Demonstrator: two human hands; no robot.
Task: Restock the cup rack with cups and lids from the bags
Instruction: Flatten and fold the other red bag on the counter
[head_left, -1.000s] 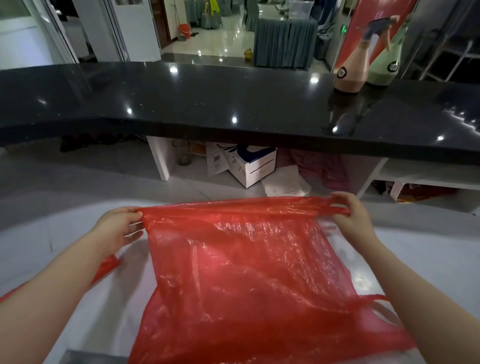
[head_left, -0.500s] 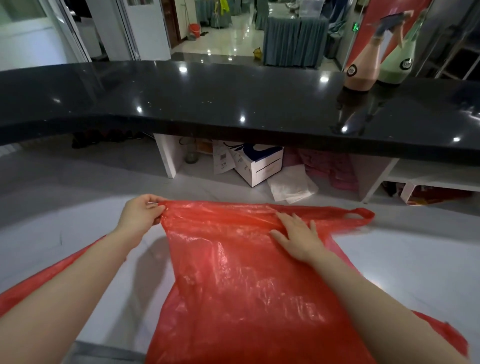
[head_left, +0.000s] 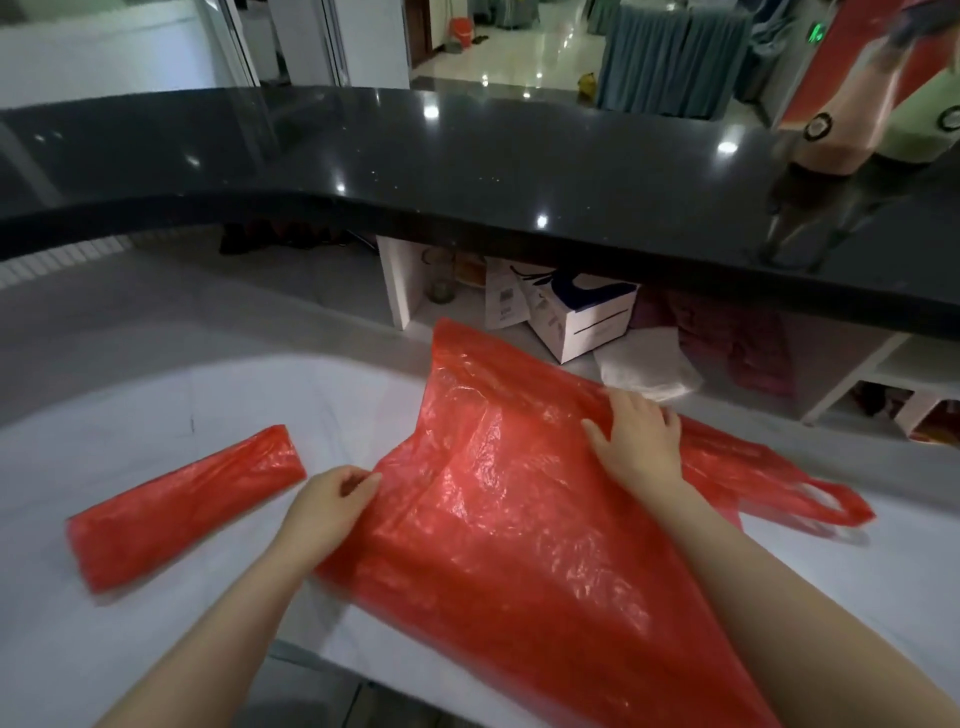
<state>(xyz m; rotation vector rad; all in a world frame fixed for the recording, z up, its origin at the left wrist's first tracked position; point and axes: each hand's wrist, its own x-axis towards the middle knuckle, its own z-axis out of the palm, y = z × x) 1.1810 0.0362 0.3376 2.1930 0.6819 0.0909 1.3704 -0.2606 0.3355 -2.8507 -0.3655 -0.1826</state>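
Red bag (head_left: 509, 519): thin plastic film, crinkled, glossy, half see-through. Folded bag (head_left: 187, 504) to its left: same shiny red plastic. Worktop (head_left: 130, 415): smooth, pale, matt. Counter (head_left: 467, 171): black polished stone, speckled, mirror-glossy. Box (head_left: 582, 317) beneath: white cardboard.

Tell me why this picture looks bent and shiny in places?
Head view: the wide-angle lens bows the black counter into a curve; ceiling lights glare as white spots on it; the red bag glints under the right hand; the pink bottle at the top right is smeared by motion blur.
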